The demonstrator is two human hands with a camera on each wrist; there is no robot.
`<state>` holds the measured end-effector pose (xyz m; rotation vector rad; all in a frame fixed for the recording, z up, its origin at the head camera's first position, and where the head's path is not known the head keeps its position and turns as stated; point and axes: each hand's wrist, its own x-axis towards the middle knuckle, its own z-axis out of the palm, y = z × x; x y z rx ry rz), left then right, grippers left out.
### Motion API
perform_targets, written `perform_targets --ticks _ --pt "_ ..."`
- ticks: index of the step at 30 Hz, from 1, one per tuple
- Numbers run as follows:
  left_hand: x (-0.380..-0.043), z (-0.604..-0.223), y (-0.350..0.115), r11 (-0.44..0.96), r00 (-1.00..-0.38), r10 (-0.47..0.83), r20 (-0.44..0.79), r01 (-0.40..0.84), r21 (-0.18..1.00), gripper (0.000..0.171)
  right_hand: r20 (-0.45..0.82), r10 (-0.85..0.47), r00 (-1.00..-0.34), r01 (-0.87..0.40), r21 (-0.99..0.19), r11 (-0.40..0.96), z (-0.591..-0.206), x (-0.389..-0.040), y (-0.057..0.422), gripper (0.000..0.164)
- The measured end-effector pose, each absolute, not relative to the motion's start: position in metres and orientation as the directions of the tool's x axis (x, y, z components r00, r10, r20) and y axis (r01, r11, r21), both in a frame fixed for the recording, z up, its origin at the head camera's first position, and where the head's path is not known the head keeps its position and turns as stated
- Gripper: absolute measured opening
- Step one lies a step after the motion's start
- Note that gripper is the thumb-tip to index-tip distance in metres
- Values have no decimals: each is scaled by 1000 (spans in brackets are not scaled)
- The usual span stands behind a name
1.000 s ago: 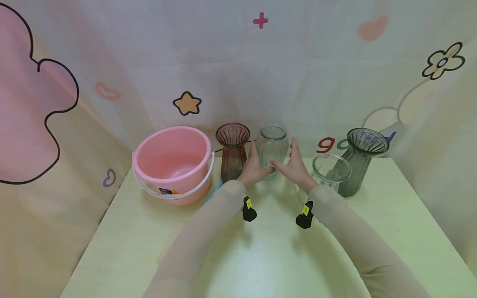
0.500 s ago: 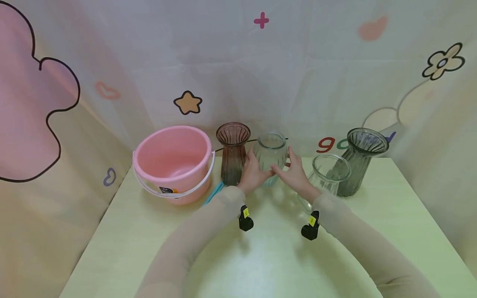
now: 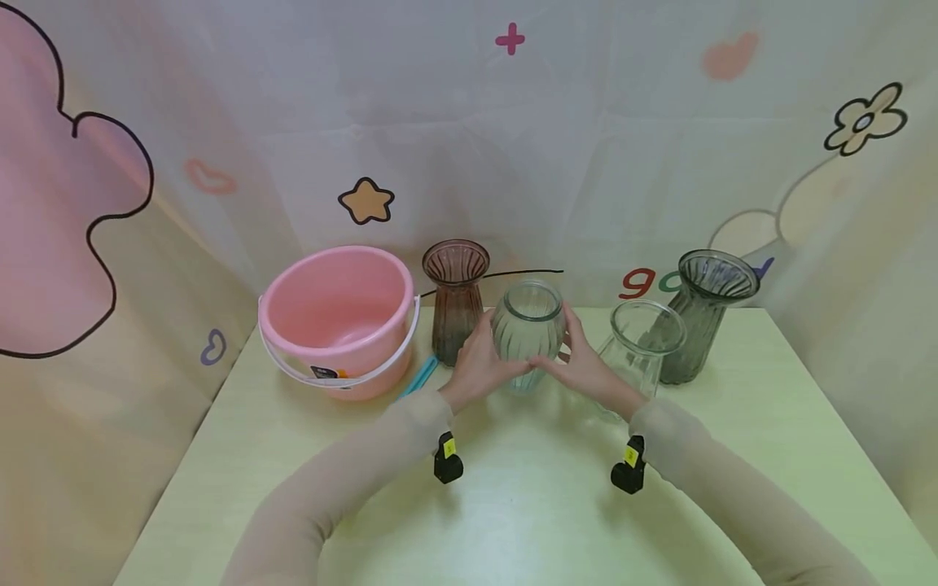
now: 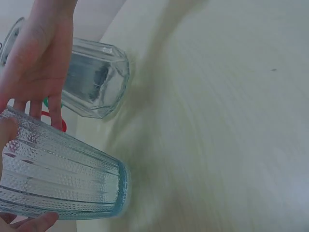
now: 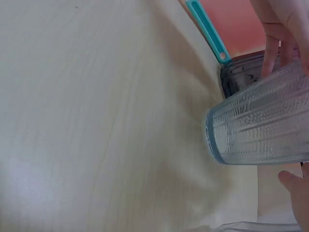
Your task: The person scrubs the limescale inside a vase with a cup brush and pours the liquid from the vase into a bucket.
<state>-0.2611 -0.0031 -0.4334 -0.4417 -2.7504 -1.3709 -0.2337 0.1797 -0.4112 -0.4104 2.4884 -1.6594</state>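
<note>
I hold the ribbed clear vase [image 3: 528, 334] between both palms, just above the table [image 3: 528, 521] near its back middle, with the brown vase [image 3: 456, 297] just beside it on my left and the wide clear vase [image 3: 639, 346] near it on my right. My left hand [image 3: 479, 366] wraps its left flank, fingers curled round the glass; my right hand [image 3: 582, 362] does the same on the other flank, so the vase is clasped from both sides. In the wrist views its blue-tinted base [image 4: 120, 186] seems to hang clear of the tabletop, though I cannot tell for sure.

The vase stands upright, its long axis vertical, mouth up and tipped slightly toward me, base down.

I judge that I am in the carrying step: the vase is gripped and lifted, not yet set anywhere. The next move calls for an even squeeze on slippery glass, keeping the axis upright, and steering clear of both neighbours.

Further out, the pink bucket [image 3: 340, 317] sits at the left, a teal strip [image 3: 419, 378] lying by its foot, and the tall grey vase [image 3: 703, 313] stands at the far right.
</note>
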Motion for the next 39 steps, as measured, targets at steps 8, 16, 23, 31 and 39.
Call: perform_targets --ticks 8,16,23,31,39 --pt "-235 -426 -30 527 -928 360 93 285 800 97 125 -391 -912 -261 -912 318 -435 -221 184 98" --pt "-211 -432 -45 465 -909 409 80 283 839 100 148 -406 -902 -264 -933 246 -440 -195 176 100" --pt "-198 -435 -49 439 -897 436 74 283 853 100 157 -409 -899 -288 -916 280 -443 -183 176 101" --pt "-188 -437 -52 435 -894 443 61 274 858 101 171 -404 -899 -315 -893 322 -432 -170 169 101" --pt "-193 -436 -65 539 -873 485 58 350 766 102 198 -409 -891 -347 -877 332 -437 -171 168 104"
